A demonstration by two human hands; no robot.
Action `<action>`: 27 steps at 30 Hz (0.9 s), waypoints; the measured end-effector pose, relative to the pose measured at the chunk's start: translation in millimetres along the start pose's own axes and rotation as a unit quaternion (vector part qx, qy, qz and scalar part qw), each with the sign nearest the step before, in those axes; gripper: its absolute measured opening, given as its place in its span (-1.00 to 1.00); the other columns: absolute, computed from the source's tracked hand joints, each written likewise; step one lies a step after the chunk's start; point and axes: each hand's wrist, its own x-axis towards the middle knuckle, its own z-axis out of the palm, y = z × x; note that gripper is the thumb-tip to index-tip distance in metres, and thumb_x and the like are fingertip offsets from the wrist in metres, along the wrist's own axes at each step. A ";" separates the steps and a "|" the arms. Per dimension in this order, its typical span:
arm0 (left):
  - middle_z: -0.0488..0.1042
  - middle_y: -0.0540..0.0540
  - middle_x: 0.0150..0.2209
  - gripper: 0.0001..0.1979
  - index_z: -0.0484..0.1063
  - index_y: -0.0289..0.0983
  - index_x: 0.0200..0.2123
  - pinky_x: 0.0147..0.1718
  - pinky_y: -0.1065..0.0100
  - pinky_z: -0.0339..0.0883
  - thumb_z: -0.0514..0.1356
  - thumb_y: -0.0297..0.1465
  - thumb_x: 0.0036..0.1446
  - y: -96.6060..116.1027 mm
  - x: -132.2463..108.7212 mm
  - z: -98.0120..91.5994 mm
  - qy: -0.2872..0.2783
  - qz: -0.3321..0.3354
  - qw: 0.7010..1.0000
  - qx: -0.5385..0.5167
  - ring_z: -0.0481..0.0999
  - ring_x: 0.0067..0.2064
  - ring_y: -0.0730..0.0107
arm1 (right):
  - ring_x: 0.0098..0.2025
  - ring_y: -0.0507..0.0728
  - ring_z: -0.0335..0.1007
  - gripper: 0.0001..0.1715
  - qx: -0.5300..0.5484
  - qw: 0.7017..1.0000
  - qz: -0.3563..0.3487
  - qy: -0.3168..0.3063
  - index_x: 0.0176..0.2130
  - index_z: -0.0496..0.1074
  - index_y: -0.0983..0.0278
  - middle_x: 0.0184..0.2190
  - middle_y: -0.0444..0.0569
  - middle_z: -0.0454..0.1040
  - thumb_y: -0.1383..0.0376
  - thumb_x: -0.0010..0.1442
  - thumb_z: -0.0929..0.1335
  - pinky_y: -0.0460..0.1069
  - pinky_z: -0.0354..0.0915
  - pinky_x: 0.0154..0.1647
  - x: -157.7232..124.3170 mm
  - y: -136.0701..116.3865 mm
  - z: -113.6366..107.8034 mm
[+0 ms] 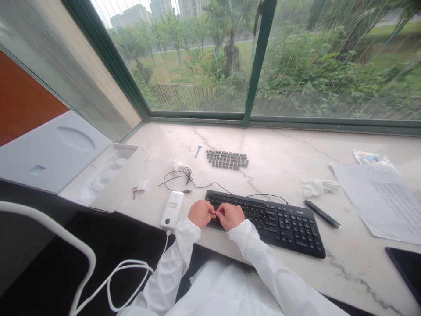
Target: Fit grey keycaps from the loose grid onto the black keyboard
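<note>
Lower centre: left hand [201,213] and right hand [231,216] meet over the black keyboard [278,221], fingers pinched; can't tell if anything's held. Loose keycaps [226,159] sit in rows mid-frame.

Just below the frame's centre, the bare left hand [201,213] and bare right hand [232,216] met at their fingertips over the left part of a long black plastic keyboard [289,224]. Small dark-grey blocky keycaps [227,159] stood in rows mid-frame; an open white rectangular box [123,186] sat at centre left.
</note>
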 end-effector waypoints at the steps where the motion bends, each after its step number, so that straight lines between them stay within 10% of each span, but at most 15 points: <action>1: 0.54 0.05 -0.33 -0.92 0.56 -0.14 -0.43 -0.37 0.42 0.23 0.27 -0.33 -0.05 0.4 -0.3 -0.3 -0.001 0.000 1.000 0.003 0.46 -0.34 0.42 | -0.29 0.04 0.33 -0.89 0.000 1.000 0.001 -0.001 -0.44 0.43 0.21 -0.41 -0.18 0.49 0.27 0.11 0.33 -0.02 -0.05 -0.21 0.9 0.7 0.2; 27: 0.57 0.06 -0.30 -0.87 0.59 -0.09 -0.40 -0.29 0.42 0.29 0.31 -0.29 -0.11 1.6 -4.6 -1.6 0.007 -0.044 0.999 -0.032 0.48 -0.28 0.40 | -0.24 0.09 0.37 -0.89 -0.026 0.999 0.003 -0.038 -0.43 0.44 0.19 -0.37 -0.16 0.51 0.25 0.09 0.32 0.00 -0.02 -0.22 8.8 4.1 1.5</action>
